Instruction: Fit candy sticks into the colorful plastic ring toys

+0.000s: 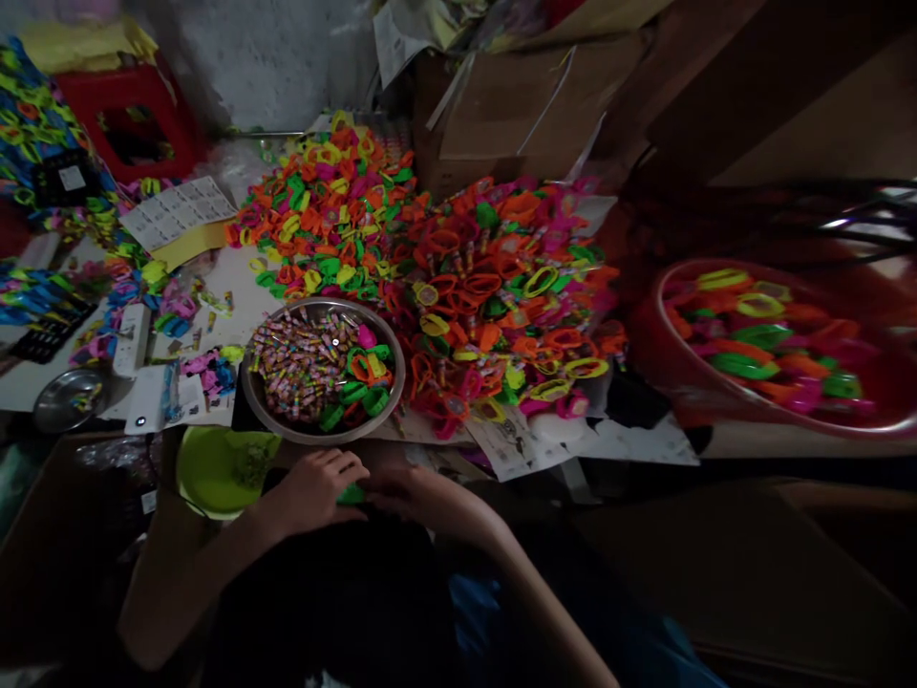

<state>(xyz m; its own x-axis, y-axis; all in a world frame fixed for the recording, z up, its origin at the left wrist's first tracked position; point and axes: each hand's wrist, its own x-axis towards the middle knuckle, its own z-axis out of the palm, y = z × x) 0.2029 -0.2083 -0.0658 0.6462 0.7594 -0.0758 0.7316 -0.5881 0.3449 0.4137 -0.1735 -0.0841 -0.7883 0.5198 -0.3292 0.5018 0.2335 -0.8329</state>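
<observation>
Both bare forearms angle inward, bringing the hands close together in front of the body. The left arm (pixel 207 564) is bent, its forearm slanting up to the left hand (pixel 319 492), back upward, fingers (pixel 349 466) curled and apart from the thumb. The right forearm (pixel 494 530) slants leftward to the right hand (pixel 412 492), fingers bent, tips dim.
</observation>
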